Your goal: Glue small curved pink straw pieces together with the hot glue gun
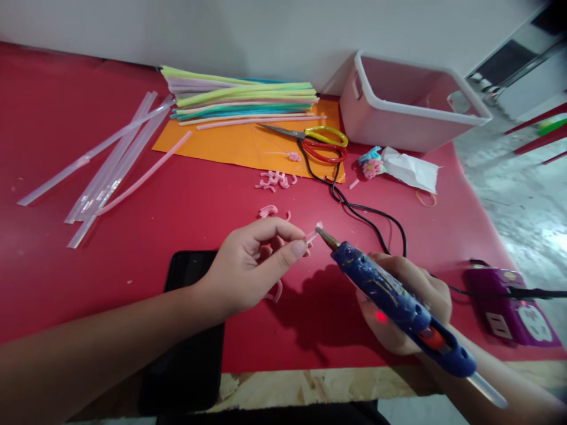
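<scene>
Pink piece [312, 236]: small, held up over the red table [133, 254].
Left hand [250, 265]: closed, pinching the pink piece with thumb and finger.
Right hand [420, 287]: wrapped around the blue glue gun [381, 283].
Glue gun tip [328, 238]: right at the far end of the pink piece; I can't tell if they touch.
Pink bits [275, 179]: in a little pile on the table, near the orange paper [177, 139].
Scissors [300, 135]: mostly on the paper, with one yellow and one red handle.
Fuzzy sticks [243, 99]: a big bunch of many colours, at the back of the paper.
Phone [192, 366]: black, lying partly under the left arm [110, 336].
</scene>
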`<state>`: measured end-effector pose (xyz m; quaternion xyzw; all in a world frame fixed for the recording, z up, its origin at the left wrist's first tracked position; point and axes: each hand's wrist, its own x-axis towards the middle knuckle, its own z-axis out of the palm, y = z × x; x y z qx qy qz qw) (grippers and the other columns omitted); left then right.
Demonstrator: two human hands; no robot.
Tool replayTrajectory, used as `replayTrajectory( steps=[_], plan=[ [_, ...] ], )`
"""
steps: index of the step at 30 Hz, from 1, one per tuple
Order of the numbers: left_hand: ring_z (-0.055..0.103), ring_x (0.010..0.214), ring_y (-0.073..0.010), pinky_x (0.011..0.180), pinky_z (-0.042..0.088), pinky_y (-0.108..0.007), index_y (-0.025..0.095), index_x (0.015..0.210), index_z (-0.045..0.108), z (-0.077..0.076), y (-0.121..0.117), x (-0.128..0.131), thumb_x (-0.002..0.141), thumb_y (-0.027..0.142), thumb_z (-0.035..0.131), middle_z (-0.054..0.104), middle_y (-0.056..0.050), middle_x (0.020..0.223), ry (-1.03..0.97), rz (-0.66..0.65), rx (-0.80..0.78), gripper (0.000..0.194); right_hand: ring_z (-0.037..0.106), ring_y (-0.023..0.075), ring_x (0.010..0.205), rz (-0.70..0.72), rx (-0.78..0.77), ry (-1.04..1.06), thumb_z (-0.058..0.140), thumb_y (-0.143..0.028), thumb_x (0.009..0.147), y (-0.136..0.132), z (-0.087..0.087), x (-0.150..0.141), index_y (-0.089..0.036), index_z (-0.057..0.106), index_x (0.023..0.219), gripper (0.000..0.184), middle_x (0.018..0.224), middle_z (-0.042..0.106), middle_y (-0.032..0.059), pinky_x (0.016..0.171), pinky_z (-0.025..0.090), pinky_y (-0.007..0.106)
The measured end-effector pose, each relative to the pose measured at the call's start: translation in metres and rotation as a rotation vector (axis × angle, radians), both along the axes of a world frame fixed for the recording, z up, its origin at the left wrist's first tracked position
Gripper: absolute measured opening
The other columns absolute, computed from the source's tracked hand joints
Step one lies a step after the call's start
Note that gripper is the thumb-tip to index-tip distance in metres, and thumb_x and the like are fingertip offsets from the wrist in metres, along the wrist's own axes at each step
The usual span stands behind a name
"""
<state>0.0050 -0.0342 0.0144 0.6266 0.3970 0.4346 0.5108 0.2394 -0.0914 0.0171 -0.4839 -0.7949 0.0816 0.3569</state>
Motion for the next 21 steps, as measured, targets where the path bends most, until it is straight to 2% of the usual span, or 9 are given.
replayTrajectory(
  steps=[4,9,14,21],
  plan=[
    [0.072,0.071,-0.0175,0.055,0.06,-0.025,0.022,0.082,0.071,-0.0014,-0.0013,-0.0001,0.088,0.023,0.069,0.072,-0.003,0.075,0.002,0.017,0.0,0.007,0.058,0.0131,0.045,0.053,0.032,-0.025,0.063,-0.02,0.082,0.0001,0.0005,-0.0003,-0.027,0.054,0.089,0.013,0.062,0.061,-0.0051,0.043,0.049,0.024],
    [0.071,0.067,-0.0164,0.053,0.06,-0.024,0.021,0.079,0.07,0.0001,-0.0014,-0.0007,0.086,0.023,0.07,0.071,-0.001,0.07,-0.007,0.018,-0.033,0.007,0.057,0.0133,0.044,0.011,0.019,-0.008,0.064,-0.022,0.082,0.001,0.0001,-0.0003,-0.027,0.053,0.086,0.013,0.063,0.063,-0.0046,0.042,0.049,0.025],
    [0.071,0.067,-0.0168,0.052,0.059,-0.024,0.021,0.08,0.071,0.0008,-0.0015,-0.0001,0.087,0.023,0.069,0.071,-0.002,0.069,-0.023,0.009,-0.043,0.008,0.057,0.013,0.045,0.108,0.014,-0.007,0.062,-0.018,0.082,0.0015,-0.0031,0.0017,-0.025,0.054,0.091,0.014,0.063,0.061,-0.0043,0.043,0.049,0.024],
    [0.069,0.063,-0.0151,0.049,0.056,-0.021,0.02,0.076,0.07,0.0025,-0.0017,0.0001,0.084,0.021,0.07,0.069,-0.001,0.065,-0.04,0.026,-0.071,0.009,0.057,0.0133,0.044,0.039,0.014,-0.029,0.061,-0.018,0.083,0.0011,0.0027,-0.0013,-0.027,0.053,0.088,0.013,0.063,0.062,-0.0032,0.043,0.049,0.024]
  ],
)
